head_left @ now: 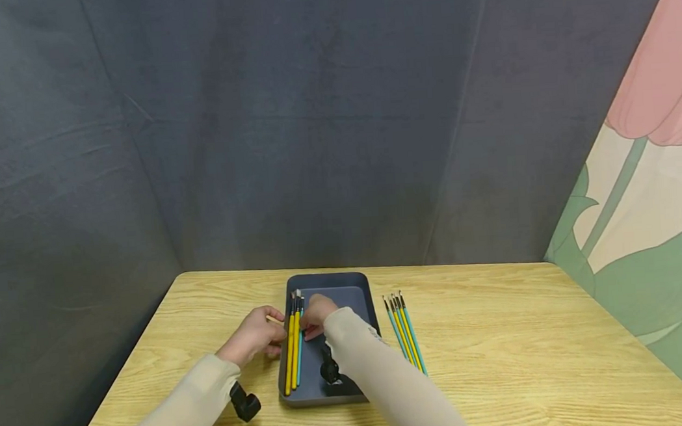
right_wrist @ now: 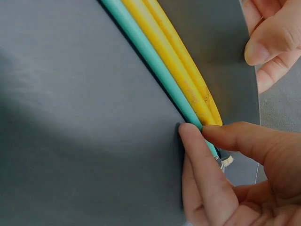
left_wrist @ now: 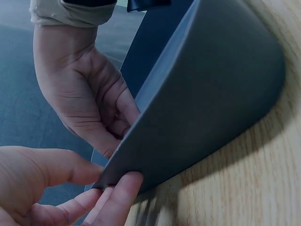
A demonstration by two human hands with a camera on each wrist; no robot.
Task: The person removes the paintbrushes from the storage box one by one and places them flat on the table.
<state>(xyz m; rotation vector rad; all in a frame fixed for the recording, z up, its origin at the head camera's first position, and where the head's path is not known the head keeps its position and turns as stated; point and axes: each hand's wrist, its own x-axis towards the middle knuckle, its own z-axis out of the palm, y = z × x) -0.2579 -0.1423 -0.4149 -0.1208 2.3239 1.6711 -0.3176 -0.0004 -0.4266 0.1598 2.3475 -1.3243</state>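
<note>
Head view: dark tray (head_left: pixel 351 298) on table (head_left: pixel 501 346), two yellow brushes (head_left: pixel 290 354) and one teal brush (head_left: pixel 299 365) lying side by side inside, along its left wall, bristles to the far end. Right hand (head_left: pixel 318 315) reaches into tray, thumb and finger pinching the teal brush near its bristle end. Left hand (head_left: pixel 257 332) pinches the tray's left rim, thumb inside, fingers outside. Right of tray, apart from it, more brushes (head_left: pixel 409 332), yellow and teal, in a row on the table. Grey cloth (head_left: pixel 313 143) behind.
</note>
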